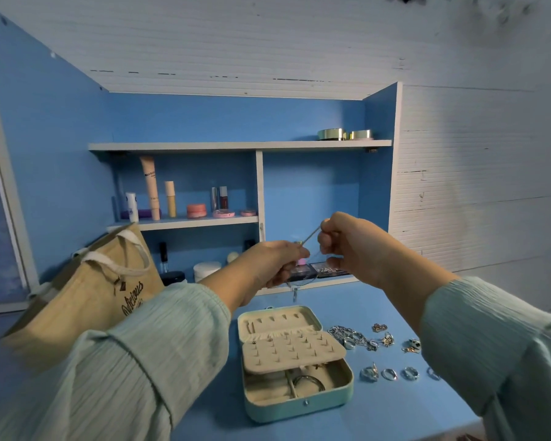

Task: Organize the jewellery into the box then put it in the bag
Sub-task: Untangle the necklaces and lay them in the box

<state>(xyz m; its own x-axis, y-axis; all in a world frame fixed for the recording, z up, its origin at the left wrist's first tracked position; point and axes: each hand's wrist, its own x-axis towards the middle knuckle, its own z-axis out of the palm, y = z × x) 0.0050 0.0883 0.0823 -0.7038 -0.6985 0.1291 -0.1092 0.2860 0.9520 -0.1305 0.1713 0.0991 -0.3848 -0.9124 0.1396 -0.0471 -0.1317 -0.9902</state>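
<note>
An open mint-green jewellery box (pixel 299 409) lies on the blue table, its beige earring panel raised and a bangle in the lower tray. Above it, both hands are raised and pinch a thin silver necklace (pixel 309 234) between them. My left hand (pixel 275 262) grips one end and my right hand (pixel 347 243) the other; a loop with a small pendant (pixel 295 294) hangs below. Loose rings (pixel 389 374), chains (pixel 347 334) and earrings (pixel 411 345) lie to the right of the box. A tan jute bag (pixel 89 300) with white handles stands at the left.
A blue shelf unit behind the table holds cosmetics tubes and jars (pixel 172 202), a white jar (pixel 206 270) and a palette (pixel 318 270). Two round tins (pixel 344 134) sit on the top shelf. The table's front edge runs at the lower right.
</note>
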